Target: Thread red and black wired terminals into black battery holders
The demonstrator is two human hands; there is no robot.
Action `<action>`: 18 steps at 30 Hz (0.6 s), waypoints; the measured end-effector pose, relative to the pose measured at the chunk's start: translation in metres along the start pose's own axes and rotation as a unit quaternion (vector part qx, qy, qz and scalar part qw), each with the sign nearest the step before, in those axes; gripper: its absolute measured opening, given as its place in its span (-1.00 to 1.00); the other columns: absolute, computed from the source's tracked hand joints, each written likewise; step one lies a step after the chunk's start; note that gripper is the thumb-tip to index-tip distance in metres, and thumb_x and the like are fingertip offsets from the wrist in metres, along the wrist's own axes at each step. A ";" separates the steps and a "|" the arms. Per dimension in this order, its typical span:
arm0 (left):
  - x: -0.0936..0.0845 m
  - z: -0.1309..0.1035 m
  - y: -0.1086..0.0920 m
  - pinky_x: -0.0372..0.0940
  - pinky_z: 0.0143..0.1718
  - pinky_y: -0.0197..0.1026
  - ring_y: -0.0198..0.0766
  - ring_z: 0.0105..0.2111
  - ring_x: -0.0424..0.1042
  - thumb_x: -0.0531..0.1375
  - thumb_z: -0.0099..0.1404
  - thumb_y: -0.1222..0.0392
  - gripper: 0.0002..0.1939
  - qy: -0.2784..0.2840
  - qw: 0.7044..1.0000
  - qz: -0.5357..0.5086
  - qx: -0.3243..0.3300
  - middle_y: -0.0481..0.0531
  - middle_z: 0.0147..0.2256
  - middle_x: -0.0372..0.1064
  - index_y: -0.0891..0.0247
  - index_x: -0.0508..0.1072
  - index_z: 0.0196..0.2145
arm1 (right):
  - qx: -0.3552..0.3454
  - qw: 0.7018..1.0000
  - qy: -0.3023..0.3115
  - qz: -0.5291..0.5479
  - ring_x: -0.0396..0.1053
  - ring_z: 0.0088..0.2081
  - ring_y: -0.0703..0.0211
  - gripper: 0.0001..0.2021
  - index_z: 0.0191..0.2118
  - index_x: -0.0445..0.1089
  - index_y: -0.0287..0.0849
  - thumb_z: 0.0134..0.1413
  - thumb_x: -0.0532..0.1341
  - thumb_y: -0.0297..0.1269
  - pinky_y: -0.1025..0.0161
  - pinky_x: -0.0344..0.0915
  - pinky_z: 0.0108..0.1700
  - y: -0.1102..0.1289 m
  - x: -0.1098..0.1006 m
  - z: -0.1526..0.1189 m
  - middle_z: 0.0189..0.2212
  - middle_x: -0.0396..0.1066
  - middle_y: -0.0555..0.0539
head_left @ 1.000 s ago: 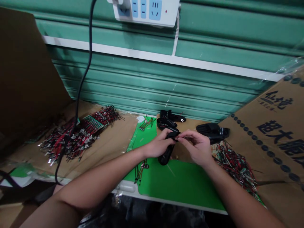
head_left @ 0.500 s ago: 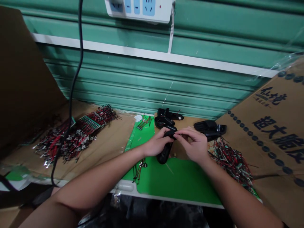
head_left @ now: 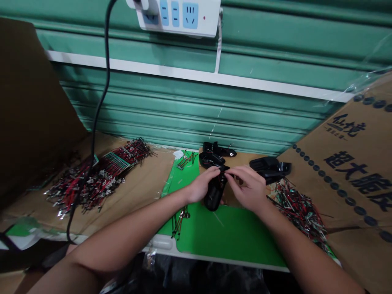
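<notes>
A black plastic housing (head_left: 213, 195) with a rounded lower end is tilted over the green mat, gripped at its upper part by my left hand (head_left: 200, 184). My right hand (head_left: 248, 185) is closed in a pinch at the housing's upper right edge, where thin wires show. What its fingertips hold is too small to make out. Just beyond my hands lie more black housings (head_left: 211, 158), one with a small shiny part at its end. Short wired parts (head_left: 181, 220) rest on the green mat (head_left: 226, 237) left of the housing.
Bundles of red and black wires with small boards (head_left: 92, 179) cover the cardboard on the left. A tangled wire pile (head_left: 298, 208) and black shells (head_left: 269, 168) sit at right, beside a printed cardboard box (head_left: 352, 163). A black cable (head_left: 99, 106) hangs before the green shutter (head_left: 171, 106).
The held housing has turned, so its inner side and wires show more. My left fingers have shifted along its upper part; my right hand stays pinched beside it. The view has tilted slightly.
</notes>
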State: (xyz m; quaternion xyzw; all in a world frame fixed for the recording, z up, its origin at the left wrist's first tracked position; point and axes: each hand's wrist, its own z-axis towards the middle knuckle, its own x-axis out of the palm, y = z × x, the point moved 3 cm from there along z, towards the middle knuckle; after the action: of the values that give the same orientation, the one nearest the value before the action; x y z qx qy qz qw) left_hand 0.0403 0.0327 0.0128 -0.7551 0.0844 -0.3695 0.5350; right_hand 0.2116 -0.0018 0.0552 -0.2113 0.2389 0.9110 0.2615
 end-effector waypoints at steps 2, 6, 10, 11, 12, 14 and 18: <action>-0.002 0.000 0.002 0.52 -0.39 -0.04 -0.08 -0.41 0.56 0.29 0.31 -0.15 -0.46 -0.003 1.000 0.011 0.003 0.01 -0.27 0.46 0.20 0.37 0.11 | -0.013 1.000 0.000 -0.007 0.55 -0.22 0.07 -0.76 -0.03 0.57 -0.07 0.29 0.34 -0.53 0.09 0.50 -0.11 -0.001 0.000 -0.001 -0.21 0.62 -0.10; -0.006 0.001 0.003 0.51 -0.31 -0.03 -0.05 -0.35 0.59 0.26 0.35 -0.07 -0.43 -0.009 0.999 0.030 0.012 0.07 -0.25 0.55 0.23 0.39 0.22 | -0.035 0.999 0.000 -0.031 0.54 -0.22 0.07 -0.73 0.01 0.55 -0.07 0.29 0.33 -0.54 0.08 0.49 -0.11 -0.003 0.001 -0.003 -0.19 0.62 -0.11; -0.008 0.001 0.001 0.49 -0.20 -0.09 -0.09 -0.27 0.59 0.27 0.37 -0.03 -0.53 -0.012 0.997 0.056 0.049 0.11 -0.20 0.60 0.22 0.51 0.15 | -0.046 0.997 0.005 -0.068 0.51 -0.21 0.03 -0.76 0.00 0.55 -0.08 0.29 0.33 -0.50 0.06 0.49 -0.12 -0.004 0.003 -0.006 -0.20 0.59 -0.14; -0.008 0.001 0.000 0.49 -0.18 -0.10 -0.10 -0.25 0.58 0.28 0.37 -0.03 -0.56 -0.015 0.996 0.061 0.059 0.11 -0.20 0.61 0.21 0.55 0.12 | -0.047 0.996 0.005 -0.076 0.51 -0.20 0.02 -0.77 -0.01 0.55 -0.08 0.30 0.33 -0.49 0.06 0.49 -0.12 -0.004 0.003 -0.007 -0.19 0.57 -0.16; -0.008 0.000 -0.001 0.49 -0.15 -0.11 -0.09 -0.22 0.58 0.28 0.38 -0.03 -0.59 -0.018 0.995 0.067 0.066 0.12 -0.20 0.61 0.21 0.57 0.09 | -0.045 0.996 0.003 -0.083 0.51 -0.19 0.02 -0.78 -0.01 0.55 -0.08 0.30 0.32 -0.48 0.06 0.50 -0.12 -0.005 0.004 -0.008 -0.18 0.55 -0.17; -0.006 0.000 -0.003 0.49 -0.13 -0.10 -0.09 -0.20 0.57 0.28 0.38 -0.02 -0.62 -0.021 0.994 0.076 0.075 0.11 -0.20 0.62 0.22 0.61 0.04 | -0.034 0.995 -0.002 -0.092 0.50 -0.19 0.02 -0.80 -0.01 0.56 -0.08 0.32 0.31 -0.45 0.07 0.50 -0.16 -0.007 0.003 -0.009 -0.16 0.52 -0.20; -0.002 0.000 -0.004 0.46 -0.17 -0.12 -0.14 -0.28 0.54 0.30 0.36 -0.02 -0.60 -0.020 0.995 0.073 0.067 0.07 -0.23 0.59 0.26 0.60 0.04 | -0.038 0.994 0.008 -0.100 0.51 -0.20 0.04 -0.81 -0.03 0.56 -0.06 0.34 0.29 -0.45 0.08 0.50 -0.16 -0.009 0.003 -0.011 -0.19 0.53 -0.17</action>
State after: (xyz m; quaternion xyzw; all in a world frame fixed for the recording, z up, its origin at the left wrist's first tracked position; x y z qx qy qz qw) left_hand 0.0381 0.0352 0.0154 -0.7167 0.1036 -0.3195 0.6111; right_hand 0.2171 0.0005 0.0418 -0.2514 0.1841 0.8869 0.3411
